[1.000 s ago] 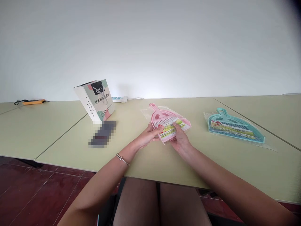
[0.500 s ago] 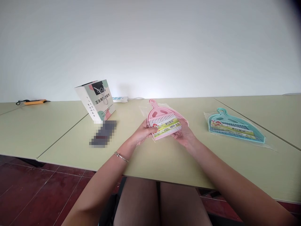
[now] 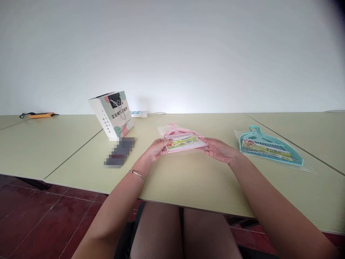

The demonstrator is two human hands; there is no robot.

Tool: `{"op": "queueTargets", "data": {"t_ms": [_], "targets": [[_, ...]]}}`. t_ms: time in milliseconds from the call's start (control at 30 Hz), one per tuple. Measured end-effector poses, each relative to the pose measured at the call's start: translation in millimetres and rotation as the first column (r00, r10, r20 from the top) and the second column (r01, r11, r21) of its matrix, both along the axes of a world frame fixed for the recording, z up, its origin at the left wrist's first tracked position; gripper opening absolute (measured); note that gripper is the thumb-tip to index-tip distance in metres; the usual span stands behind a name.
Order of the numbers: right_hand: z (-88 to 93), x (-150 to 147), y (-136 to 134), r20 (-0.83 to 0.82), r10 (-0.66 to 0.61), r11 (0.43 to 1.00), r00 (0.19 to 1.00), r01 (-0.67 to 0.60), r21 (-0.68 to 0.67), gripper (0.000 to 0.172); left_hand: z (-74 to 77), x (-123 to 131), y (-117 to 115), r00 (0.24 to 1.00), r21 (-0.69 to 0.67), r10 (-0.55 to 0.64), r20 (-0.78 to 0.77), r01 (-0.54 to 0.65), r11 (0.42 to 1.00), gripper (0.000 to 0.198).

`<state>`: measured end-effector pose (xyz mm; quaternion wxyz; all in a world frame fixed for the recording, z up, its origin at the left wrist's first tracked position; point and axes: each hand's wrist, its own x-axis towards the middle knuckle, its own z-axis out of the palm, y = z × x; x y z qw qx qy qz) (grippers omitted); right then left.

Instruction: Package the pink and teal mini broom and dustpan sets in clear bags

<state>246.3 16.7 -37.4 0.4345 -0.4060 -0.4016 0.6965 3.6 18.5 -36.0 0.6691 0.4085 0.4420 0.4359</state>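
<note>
A pink brush-and-dustpan set (image 3: 183, 139) in a clear plastic bag is held nearly flat just above the table. My left hand (image 3: 157, 149) pinches its left edge. On the other side my right hand (image 3: 221, 150) lies palm up with its fingers under the set's right edge. A yellow-green label runs across the front of the pack. A bracelet sits on my left wrist.
A teal brush-and-dustpan set (image 3: 269, 150) in plastic lies to the right on the pale green table (image 3: 188, 180). A printed paper bag (image 3: 113, 113) stands at the left, with a blurred dark object (image 3: 120, 153) before it. A white power strip (image 3: 139, 114) and an orange tool (image 3: 40, 115) lie by the wall.
The pink set has been tipped from facing me to lying nearly flat and moved a little left. My right hand has turned palm up and slid to the pack's right edge.
</note>
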Motion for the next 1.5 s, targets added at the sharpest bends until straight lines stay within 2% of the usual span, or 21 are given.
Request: {"op": "queueTargets", "data": {"t_ms": [67, 200, 267, 367, 433, 500, 567, 633, 700, 800, 867, 933, 967, 1033, 1167, 1200, 1267, 1333, 1367, 1433, 1500], "targets": [[-2.8, -1.6, -0.7, -0.065, 0.038, 0.999, 0.997, -0.039, -0.015, 0.023, -1.4, -1.5, 1.7, 0.999, -0.011, 0.031, -0.027, -0.031, 0.999, 0.023], [-9.7, -0.1, 1.9, -0.079, 0.019, 0.996, 0.997, -0.026, -0.087, 0.025, -2.8, -2.5, 3.6, 0.991, -0.03, 0.091, -0.094, -0.094, 0.995, 0.025], [-11.3, -1.0, 2.8, -0.057, 0.007, 0.993, 0.998, -0.014, -0.117, 0.023, -1.3, -2.1, 2.0, 0.992, -0.031, 0.067, -0.11, -0.071, 0.997, 0.026], [-11.2, -3.8, 3.0, 0.038, -0.041, 0.987, 0.998, 0.047, -0.155, 0.018, 3.2, -3.1, -3.1, 0.991, -0.003, -0.061, -0.119, 0.061, 0.998, 0.032], [-11.2, -4.7, 3.2, 0.125, -0.078, 0.98, 0.989, 0.098, -0.17, 0.014, 5.4, -5.2, -6.3, 0.977, 0.024, -0.172, -0.124, 0.177, 0.984, 0.046], [-11.7, -4.2, 3.5, 0.192, -0.103, 0.977, 0.976, 0.136, -0.167, 0.01, 5.5, -7.3, -8.0, 0.971, 0.037, -0.198, -0.134, 0.204, 0.978, 0.074], [-12.5, -2.7, 3.6, 0.229, -0.096, 0.982, 0.969, 0.131, -0.14, 0.007, 3.8, -8.2, -8.1, 0.976, 0.025, -0.106, -0.189, 0.113, 0.993, 0.103], [-13.1, -1.7, 3.3, 0.275, -0.07, 0.99, 0.959, 0.099, -0.095, 0.01, 1.4, -7.8, -7.1, 0.963, 0.024, 0.001, -0.268, 0.006, 1.0, 0.115], [-13.4, -2.2, 2.7, 0.338, -0.065, 0.994, 0.939, 0.09, -0.057, 0.016, -0.5, -6.7, -5.6, 0.947, 0.052, 0.049, -0.318, -0.035, 0.998, 0.108], [-14.1, -5.6, 2.0, 0.385, -0.145, 0.985, 0.911, 0.171, -0.033, 0.023, -2.1, -5.8, -3.1, 0.93, 0.116, 0.067, -0.361, -0.027, 0.993, 0.065], [-15.3, -7.8, 2.0, 0.357, -0.225, 0.97, 0.907, 0.244, -0.008, 0.042, -2.6, -6.1, -1.4, 0.911, 0.16, 0.093, -0.402, -0.03, 0.987, 0.036], [-17.1, -8.1, 2.6, 0.32, -0.282, 0.957, 0.905, 0.287, 0.031, 0.064, -3.3, -6.5, 0.1, 0.897, 0.189, 0.118, -0.425, -0.04, 0.981, 0.022], [-18.1, -7.5, 3.0, 0.315, -0.281, 0.959, 0.907, 0.28, 0.051, 0.071, -3.7, -6.7, 0.7, 0.894, 0.189, 0.125, -0.43, -0.047, 0.981, 0.02], [-19.6, -4.9, 4.1, 0.331, -0.214, 0.977, 0.919, 0.193, 0.094, 0.071, -4.8, -6.8, 1.6, 0.892, 0.169, 0.143, -0.429, -0.077, 0.983, 0.027], [-20.5, 1.0, 7.2, 0.368, -0.068, 0.987, 0.927, 0.009, 0.159, 0.058, -5.1, -8.3, 2.1, 0.898, 0.17, 0.194, -0.395, -0.137, 0.976, 0.07], [-20.5, 2.1, 8.0, 0.367, -0.058, 0.986, 0.928, -0.005, 0.168, 0.058, -4.2, -9.4, 2.0, 0.904, 0.186, 0.183, -0.387, -0.118, 0.975, 0.074], [-20.8, 3.7, 9.4, 0.381, -0.04, 0.978, 0.924, -0.042, 0.204, 0.058, -1.1, -12.8, 1.6, 0.913, 0.209, 0.117, -0.391, -0.036, 0.977, 0.063], [-22.0, 4.9, 10.6, 0.429, -0.038, 0.954, 0.902, -0.094, 0.283, 0.056, 3.0, -17.5, 0.3, 0.913, 0.211, 0.014, -0.408, 0.079, 0.974, 0.05], [-23.1, 5.3, 11.2, 0.462, -0.053, 0.939, 0.886, -0.114, 0.325, 0.055, 4.9, -19.9, -0.8, 0.911, 0.21, -0.057, -0.409, 0.154, 0.966, 0.051], [-25.8, 5.8, 12.5, 0.517, -0.105, 0.915, 0.849, -0.121, 0.384, 0.055, 7.5, -23.9, -3.4, 0.895, 0.208, -0.206, -0.396, 0.306, 0.929, 0.065], [-29.1, 5.8, 14.1, 0.556, -0.176, 0.908, 0.812, -0.083, 0.41, 0.052, 7.6, -25.6, -5.7, 0.866, 0.2, -0.296, -0.402, 0.399, 0.895, 0.084]]}}
